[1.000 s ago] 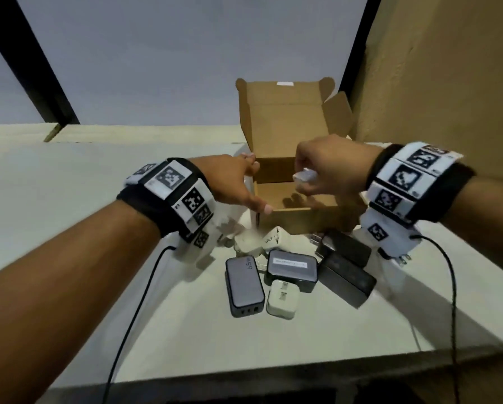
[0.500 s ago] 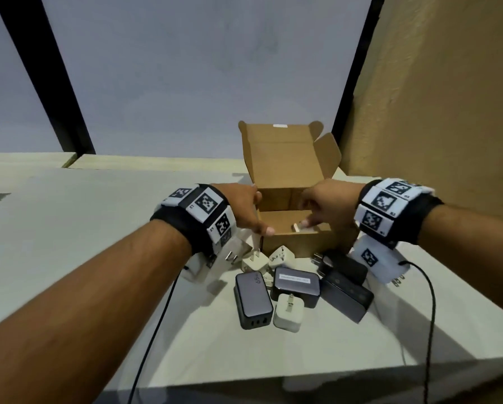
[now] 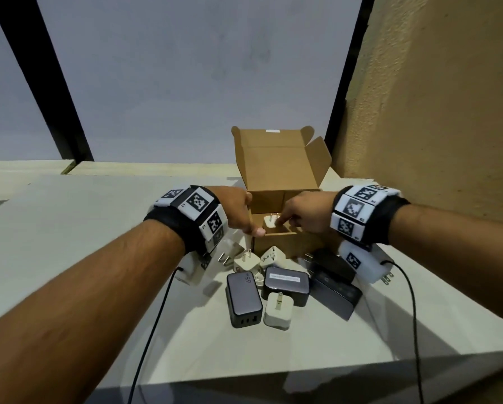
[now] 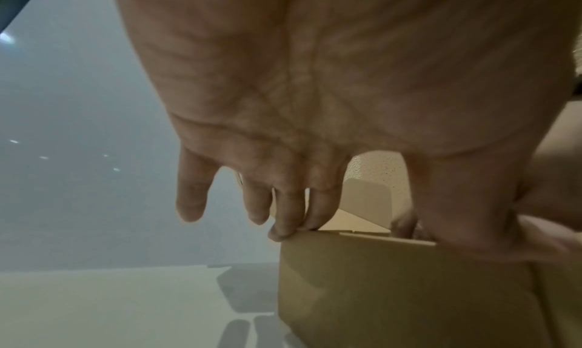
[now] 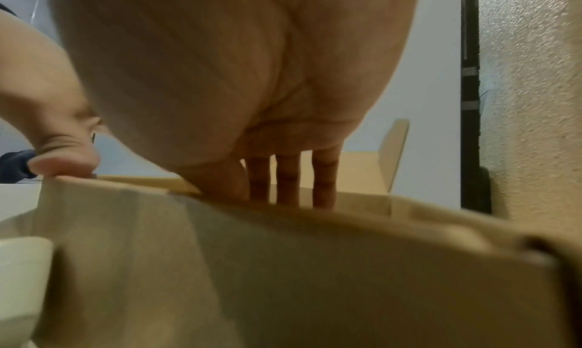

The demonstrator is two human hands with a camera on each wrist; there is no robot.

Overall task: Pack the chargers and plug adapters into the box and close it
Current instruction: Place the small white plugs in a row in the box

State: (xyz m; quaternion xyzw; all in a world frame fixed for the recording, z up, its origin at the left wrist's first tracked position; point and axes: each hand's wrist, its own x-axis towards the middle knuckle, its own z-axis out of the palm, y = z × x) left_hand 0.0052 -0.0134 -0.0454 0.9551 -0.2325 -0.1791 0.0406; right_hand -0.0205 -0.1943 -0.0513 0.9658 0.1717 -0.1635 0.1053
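Observation:
An open cardboard box (image 3: 276,243) stands on the table with its lid (image 3: 273,161) upright. My left hand (image 3: 238,211) holds its front-left corner: fingers (image 4: 283,229) on the left wall's rim, thumb (image 3: 257,231) on the front rim. My right hand (image 3: 299,214) reaches into the box with straight fingers (image 5: 286,179); its index tip touches a white plug adapter (image 3: 269,221) lying inside, prongs up. In front of the box lie a grey charger (image 3: 243,298), a labelled dark charger (image 3: 286,284), a white cube charger (image 3: 278,313), black chargers (image 3: 336,295) and small white adapters (image 3: 246,262).
A tan textured wall (image 3: 433,112) rises close to the box's right side. The table's front edge (image 3: 273,383) runs just below the pile. Black cables (image 3: 154,316) hang from both wrist cameras. The table (image 3: 69,228) stretches away to the left.
My right hand has gone down from above the box into it with the white adapter, and its fingers have straightened. The left hand has stayed on the box corner.

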